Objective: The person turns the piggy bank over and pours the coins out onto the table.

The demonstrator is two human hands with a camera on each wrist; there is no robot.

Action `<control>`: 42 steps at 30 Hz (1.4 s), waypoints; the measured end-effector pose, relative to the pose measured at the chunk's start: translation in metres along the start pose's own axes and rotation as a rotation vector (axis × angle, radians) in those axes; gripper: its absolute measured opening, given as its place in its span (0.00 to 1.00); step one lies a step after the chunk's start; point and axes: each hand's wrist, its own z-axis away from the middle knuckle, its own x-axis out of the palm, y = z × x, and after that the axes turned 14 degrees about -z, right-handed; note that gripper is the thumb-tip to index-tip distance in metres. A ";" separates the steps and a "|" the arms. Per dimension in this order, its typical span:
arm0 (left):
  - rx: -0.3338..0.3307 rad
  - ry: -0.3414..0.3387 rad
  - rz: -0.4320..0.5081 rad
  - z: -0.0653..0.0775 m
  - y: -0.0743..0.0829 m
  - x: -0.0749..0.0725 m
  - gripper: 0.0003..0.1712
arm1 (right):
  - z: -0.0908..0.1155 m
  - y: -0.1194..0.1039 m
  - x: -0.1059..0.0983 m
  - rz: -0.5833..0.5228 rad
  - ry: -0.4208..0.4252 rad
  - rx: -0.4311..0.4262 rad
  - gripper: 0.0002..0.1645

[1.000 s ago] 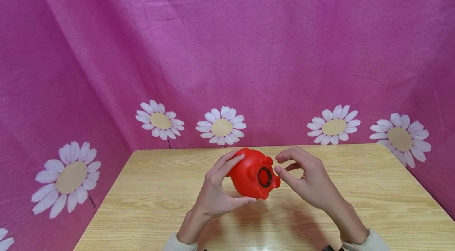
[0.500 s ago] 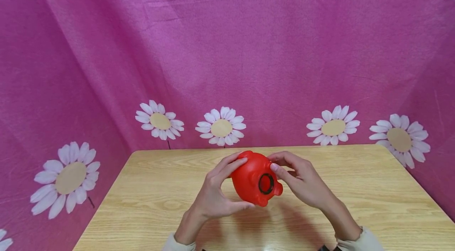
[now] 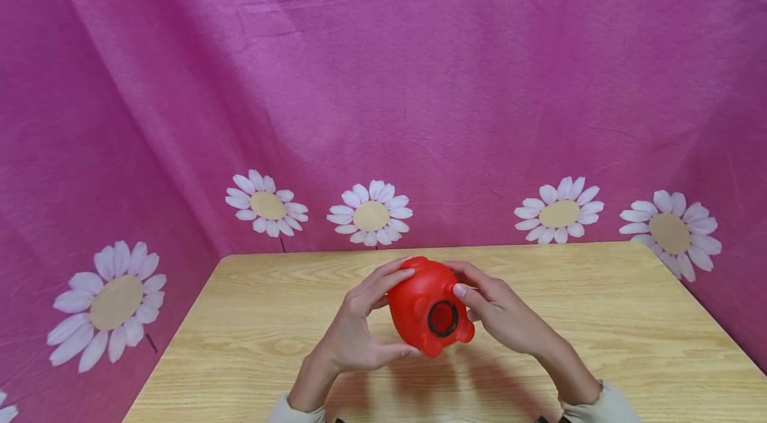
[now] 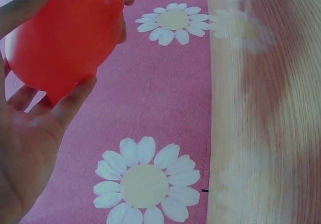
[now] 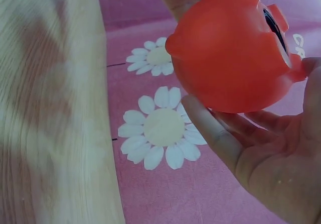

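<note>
A red piggy bank (image 3: 410, 306) is held up over the table, tipped so its stubby feet and black-rimmed round opening (image 3: 443, 318) face the head camera. My left hand (image 3: 353, 336) grips its left side, fingers over the top and thumb underneath. On the other side, my right hand (image 3: 509, 316) holds it with the thumb at one foot and the fingers behind, partly hidden. In the left wrist view the smooth red body (image 4: 70, 38) sits between thumb and fingers. The right wrist view has the rounded body (image 5: 225, 58) resting against the right fingers.
Below the hands lies a light wood-grain table (image 3: 252, 316). A pink-purple cloth (image 3: 455, 90) with printed daisies and white letters hangs behind it and along the left side.
My right hand has come in from the right and taken hold of the piggy bank. The piggy bank has turned and sunk slightly, its black-rimmed opening now lower. The left hand keeps its grip.
</note>
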 end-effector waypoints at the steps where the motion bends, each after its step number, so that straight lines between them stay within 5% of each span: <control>1: -0.008 -0.009 0.006 0.000 0.000 0.000 0.56 | 0.000 0.001 0.000 -0.017 -0.011 0.005 0.24; 14: -0.037 -0.049 0.038 0.000 0.001 0.001 0.55 | 0.002 -0.002 0.000 0.014 -0.001 0.009 0.24; 23: -0.081 0.005 -0.027 0.001 0.000 -0.004 0.55 | 0.000 -0.002 0.003 -0.058 0.066 0.019 0.28; 33: -0.067 0.142 -0.046 -0.002 -0.005 -0.001 0.54 | 0.000 -0.003 0.005 -0.114 0.167 0.002 0.30; 42: -0.215 0.081 0.100 0.000 -0.002 0.002 0.51 | 0.001 -0.006 0.008 -0.207 0.192 0.009 0.32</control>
